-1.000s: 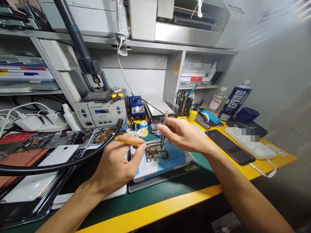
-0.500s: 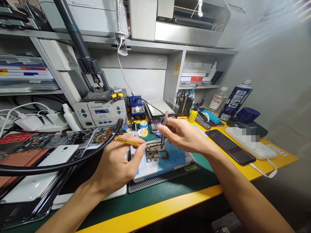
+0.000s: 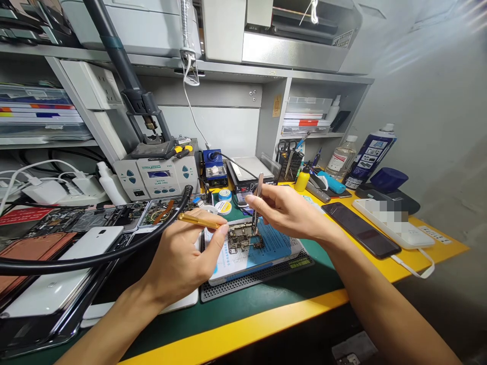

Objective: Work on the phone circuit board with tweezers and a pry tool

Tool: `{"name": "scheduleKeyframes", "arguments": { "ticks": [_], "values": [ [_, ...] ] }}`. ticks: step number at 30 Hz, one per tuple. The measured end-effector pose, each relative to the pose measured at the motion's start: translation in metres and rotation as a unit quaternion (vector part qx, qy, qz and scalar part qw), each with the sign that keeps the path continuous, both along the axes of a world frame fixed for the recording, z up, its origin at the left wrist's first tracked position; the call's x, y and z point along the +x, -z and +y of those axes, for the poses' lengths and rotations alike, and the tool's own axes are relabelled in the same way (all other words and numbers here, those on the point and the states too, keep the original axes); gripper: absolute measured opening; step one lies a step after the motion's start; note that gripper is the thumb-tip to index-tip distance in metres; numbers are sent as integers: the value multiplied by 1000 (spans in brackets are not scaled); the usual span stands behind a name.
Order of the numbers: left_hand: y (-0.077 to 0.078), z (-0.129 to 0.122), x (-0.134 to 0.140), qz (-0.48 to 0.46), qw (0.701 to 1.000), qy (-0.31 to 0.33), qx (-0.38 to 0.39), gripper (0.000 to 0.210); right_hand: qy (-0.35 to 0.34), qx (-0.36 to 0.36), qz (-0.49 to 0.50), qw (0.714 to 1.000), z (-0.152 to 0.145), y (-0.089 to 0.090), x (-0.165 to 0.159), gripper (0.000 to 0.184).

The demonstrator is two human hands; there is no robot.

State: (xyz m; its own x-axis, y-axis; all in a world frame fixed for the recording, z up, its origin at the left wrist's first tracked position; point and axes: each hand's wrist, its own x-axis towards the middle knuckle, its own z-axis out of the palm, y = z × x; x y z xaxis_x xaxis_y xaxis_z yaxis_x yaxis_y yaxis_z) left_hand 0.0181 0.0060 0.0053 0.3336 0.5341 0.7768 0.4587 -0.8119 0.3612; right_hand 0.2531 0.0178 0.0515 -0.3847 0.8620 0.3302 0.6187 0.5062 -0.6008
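Observation:
A phone circuit board (image 3: 239, 240) lies on a blue-and-white box (image 3: 274, 253), which rests on a grey perforated mat (image 3: 251, 285). My left hand (image 3: 186, 253) is closed around a brass-coloured, pen-like tool (image 3: 201, 221). Its front end is hidden behind my thumb and fingers, close to the board's left edge. In my right hand (image 3: 285, 209) metal tweezers (image 3: 256, 208) are pinched, held nearly upright. Their tips point down at the upper right part of the board. Whether the tips grip anything is too small to tell.
A thick black hose (image 3: 114, 261) crosses the left side, over phones and phone parts (image 3: 68, 274). Behind stand a rework station (image 3: 158, 175) and small round tins (image 3: 223, 207). On the right are a dark phone (image 3: 359, 229), a yellow bottle (image 3: 302, 179) and a spray can (image 3: 369, 157).

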Motion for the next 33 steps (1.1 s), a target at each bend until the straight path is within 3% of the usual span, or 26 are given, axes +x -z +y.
{"name": "scheduleKeyframes", "arguments": {
  "ticks": [33],
  "values": [
    [3, 0, 0, 0, 1000, 0, 18, 4, 15, 18, -29, 999, 0, 1, -2, 38]
  ]
}}
